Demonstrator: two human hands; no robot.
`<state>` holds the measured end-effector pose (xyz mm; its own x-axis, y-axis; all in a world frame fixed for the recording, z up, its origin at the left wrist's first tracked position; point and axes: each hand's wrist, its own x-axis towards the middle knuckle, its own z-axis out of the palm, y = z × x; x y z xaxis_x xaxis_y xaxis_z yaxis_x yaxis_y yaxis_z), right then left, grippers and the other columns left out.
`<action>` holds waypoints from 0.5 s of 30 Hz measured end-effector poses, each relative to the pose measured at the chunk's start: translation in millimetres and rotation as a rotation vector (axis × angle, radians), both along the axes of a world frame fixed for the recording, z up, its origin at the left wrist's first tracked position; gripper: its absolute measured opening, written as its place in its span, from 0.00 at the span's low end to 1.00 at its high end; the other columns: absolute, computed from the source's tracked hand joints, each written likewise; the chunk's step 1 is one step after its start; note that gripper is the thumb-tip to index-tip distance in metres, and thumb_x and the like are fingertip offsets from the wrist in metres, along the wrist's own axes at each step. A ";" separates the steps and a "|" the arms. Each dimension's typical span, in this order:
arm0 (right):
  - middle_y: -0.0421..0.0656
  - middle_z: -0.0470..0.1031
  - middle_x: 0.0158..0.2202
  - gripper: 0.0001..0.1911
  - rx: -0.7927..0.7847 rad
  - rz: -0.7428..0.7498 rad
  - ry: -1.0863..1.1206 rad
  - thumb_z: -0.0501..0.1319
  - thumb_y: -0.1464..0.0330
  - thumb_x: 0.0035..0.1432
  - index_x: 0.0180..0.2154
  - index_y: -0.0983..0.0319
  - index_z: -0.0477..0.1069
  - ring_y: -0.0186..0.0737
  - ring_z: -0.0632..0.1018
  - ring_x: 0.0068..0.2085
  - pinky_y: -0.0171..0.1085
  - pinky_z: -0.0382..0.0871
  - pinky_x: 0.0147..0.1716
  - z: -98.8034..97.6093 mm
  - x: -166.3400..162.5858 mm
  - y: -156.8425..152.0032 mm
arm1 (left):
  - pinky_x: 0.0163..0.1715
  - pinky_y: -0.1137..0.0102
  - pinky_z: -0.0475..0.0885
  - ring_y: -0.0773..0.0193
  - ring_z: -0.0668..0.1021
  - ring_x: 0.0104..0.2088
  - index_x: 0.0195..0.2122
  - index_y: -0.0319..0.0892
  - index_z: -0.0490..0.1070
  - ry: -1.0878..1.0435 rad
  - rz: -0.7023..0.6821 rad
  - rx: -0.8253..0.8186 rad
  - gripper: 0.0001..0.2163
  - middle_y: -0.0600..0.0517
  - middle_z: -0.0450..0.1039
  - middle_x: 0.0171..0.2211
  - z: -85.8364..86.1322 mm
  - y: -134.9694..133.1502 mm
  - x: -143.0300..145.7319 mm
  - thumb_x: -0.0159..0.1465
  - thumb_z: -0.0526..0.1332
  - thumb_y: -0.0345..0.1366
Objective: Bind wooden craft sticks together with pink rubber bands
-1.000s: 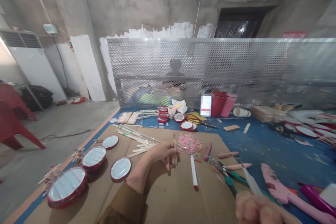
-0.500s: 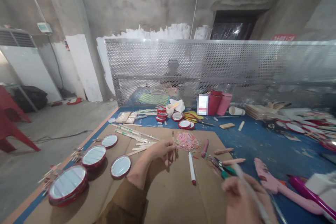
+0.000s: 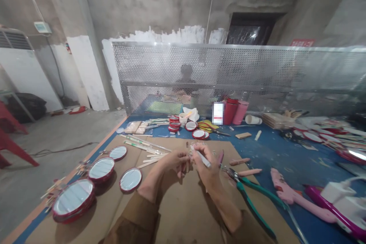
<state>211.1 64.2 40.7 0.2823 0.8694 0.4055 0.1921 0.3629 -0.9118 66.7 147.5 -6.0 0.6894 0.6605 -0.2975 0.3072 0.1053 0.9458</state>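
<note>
Over the cardboard sheet, my left hand pinches a small flat wooden stick that stands upright with a dark tip. My right hand is closed round a white pen-like tool, its front end close to the stick. Whether the tool touches the stick I cannot tell. Behind my right hand, the pile of small coloured rubber bands is mostly hidden. Pliers with green handles lie open to the right, near a purple-handled tool.
Round red-rimmed mirror-like discs stand along the left edge. Loose wooden sticks lie beyond my left hand. To the right are a pink glue gun-like tool and a purple power strip. A perforated metal screen closes off the back.
My right hand has moved from the lower right to beside my left hand, bringing the white tool. The pliers now show fully. My left hand keeps its hold on the stick.
</note>
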 end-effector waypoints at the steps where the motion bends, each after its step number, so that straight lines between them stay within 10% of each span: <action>1: 0.41 0.76 0.26 0.17 -0.072 0.025 0.053 0.66 0.52 0.52 0.34 0.59 0.75 0.39 0.76 0.27 0.36 0.70 0.29 -6.4 4.5 7.1 | 0.19 0.73 0.69 0.66 0.75 0.16 0.34 0.41 0.67 -0.018 -0.004 -0.015 0.23 0.53 0.72 0.19 -0.6 0.8 0.3 0.62 0.64 0.60; 6: 0.34 0.66 0.19 0.23 -0.177 -0.044 0.335 0.70 0.48 0.44 0.27 0.59 0.69 0.31 0.64 0.20 0.32 0.57 0.20 -15.4 16.3 18.2 | 0.17 0.75 0.69 0.66 0.74 0.15 0.32 0.42 0.66 -0.026 0.029 -0.041 0.18 0.55 0.69 0.17 -2.2 1.4 2.3 0.66 0.62 0.53; 15: 0.36 0.62 0.16 0.21 -0.122 0.000 0.010 0.61 0.50 0.55 0.19 0.57 0.63 0.35 0.65 0.20 0.36 0.63 0.25 -5.0 8.5 6.6 | 0.18 0.72 0.72 0.64 0.76 0.17 0.34 0.41 0.67 -0.082 -0.047 -0.062 0.21 0.52 0.72 0.20 -7.2 6.9 0.2 0.63 0.64 0.57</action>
<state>219.5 70.9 35.7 0.2856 0.9123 0.2936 0.1825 0.2490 -0.9512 66.9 154.4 -13.2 0.7431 0.6088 -0.2779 0.2352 0.1512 0.9601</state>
